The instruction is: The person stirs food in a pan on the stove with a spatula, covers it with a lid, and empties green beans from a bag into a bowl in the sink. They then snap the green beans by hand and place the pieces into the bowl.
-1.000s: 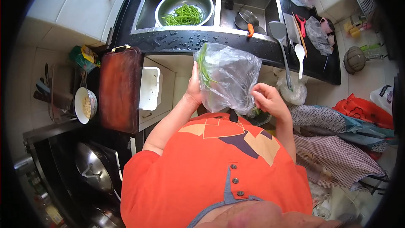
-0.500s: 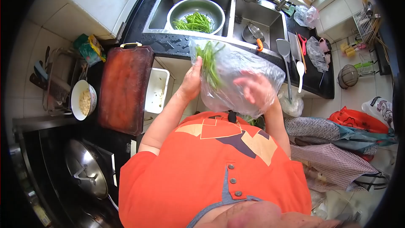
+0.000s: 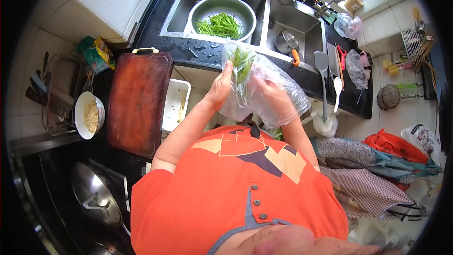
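A clear plastic bag (image 3: 283, 89) hangs between my hands in front of the counter. Green stalks (image 3: 242, 63) show through its left side. My left hand (image 3: 221, 85) grips the bag's left side, thumb up against the stalks. Inside the bag, seen through the plastic, is my right hand (image 3: 270, 95), just right of the stalks; its fingers are blurred and what they touch is unclear. More green stalks (image 3: 220, 26) lie in a metal bowl (image 3: 191, 19) in the left sink basin.
To the left are a wooden cutting board (image 3: 139, 101), a white tray (image 3: 184, 87) and a bowl of chopped food (image 3: 90, 115). A strainer (image 3: 285, 42) sits in the right basin. A spatula (image 3: 322, 73) and white spoon (image 3: 338, 89) lie at the right counter edge.
My right hand has gone from outside the bag's right side into it and moved left toward the stalks. The bag has tilted and narrowed; my left hand still holds it.
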The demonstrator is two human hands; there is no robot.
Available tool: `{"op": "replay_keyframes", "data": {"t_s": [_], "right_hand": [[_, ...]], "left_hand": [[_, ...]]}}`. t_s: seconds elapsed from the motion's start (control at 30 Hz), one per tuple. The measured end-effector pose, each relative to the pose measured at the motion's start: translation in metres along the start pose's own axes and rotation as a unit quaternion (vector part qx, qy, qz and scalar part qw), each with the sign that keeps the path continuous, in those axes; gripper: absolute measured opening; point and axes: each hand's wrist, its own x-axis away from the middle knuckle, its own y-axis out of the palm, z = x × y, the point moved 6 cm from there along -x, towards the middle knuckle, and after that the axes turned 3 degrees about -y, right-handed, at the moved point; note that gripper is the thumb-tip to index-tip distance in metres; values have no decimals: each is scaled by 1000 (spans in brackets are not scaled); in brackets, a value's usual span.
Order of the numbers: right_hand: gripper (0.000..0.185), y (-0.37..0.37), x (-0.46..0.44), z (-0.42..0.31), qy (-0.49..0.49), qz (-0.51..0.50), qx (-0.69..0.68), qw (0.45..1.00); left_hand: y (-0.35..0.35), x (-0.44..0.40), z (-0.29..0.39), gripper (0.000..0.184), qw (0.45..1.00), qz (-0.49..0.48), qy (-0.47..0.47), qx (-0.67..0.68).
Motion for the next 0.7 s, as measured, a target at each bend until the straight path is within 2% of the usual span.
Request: {"op": "replay_keyframes", "data": {"t_s": [0.07, 0.13, 0.17, 0.2, 0.23, 0.27, 0.3, 0.37, 0.47, 0.5, 0.53, 0.57, 0.6, 0.63, 0.67, 0.7], "right_hand": [[61, 15, -6, 25, 95, 18, -213, 972], [62, 20, -16, 44, 171, 77, -442, 877], [52, 29, -17, 57, 311, 39, -591, 743], [44, 43, -14, 62, 432, -5, -704, 563], [44, 66, -18, 72, 394, 14, -783, 481], [44, 76, -26, 82, 387, 10, -788, 479], [41, 76, -41, 95, 329, 38, -780, 530], [38, 76, -66, 120, 239, 34, -765, 597], [35, 67, -86, 136, 227, 52, -796, 559], [35, 55, -87, 138, 246, 21, -844, 477], [35, 62, -86, 154, 246, 13, -847, 471], [40, 54, -90, 173, 75, 65, -674, 732], [45, 52, -86, 172, -107, 114, -415, 896], [53, 69, -86, 178, -97, 89, -484, 865], [53, 59, -93, 172, -94, 88, -493, 861], [53, 62, -100, 170, 22, 16, -650, 760]], "left_hand": [[8, -7, 4, 57, 1000, -8, 8, 22], [11, -23, 2, 56, 999, -10, 16, 42], [6, -32, -2, 55, 998, 33, 45, -33], [3, -40, -2, 54, 988, 76, 72, -109], [8, -48, 6, 54, 981, 92, 85, -149], [8, -58, 9, 54, 979, 98, 88, -155], [6, -69, 10, 54, 971, 109, 87, -193], [3, -84, 13, 55, 951, 151, 70, -262], [-20, -116, 12, 54, 921, 194, 97, -325], [-28, -124, 13, 53, 909, 212, 96, -346], [-26, -127, 19, 53, 907, 222, 92, -346], [-22, -128, 31, 54, 914, 240, 96, -313], [-23, -129, 38, 54, 920, 256, 100, -281], [-32, -132, 31, 55, 912, 245, 92, -315], [-35, -132, 25, 55, 911, 250, 84, -317], [-34, -129, 22, 54, 892, 264, 91, -355]]}}
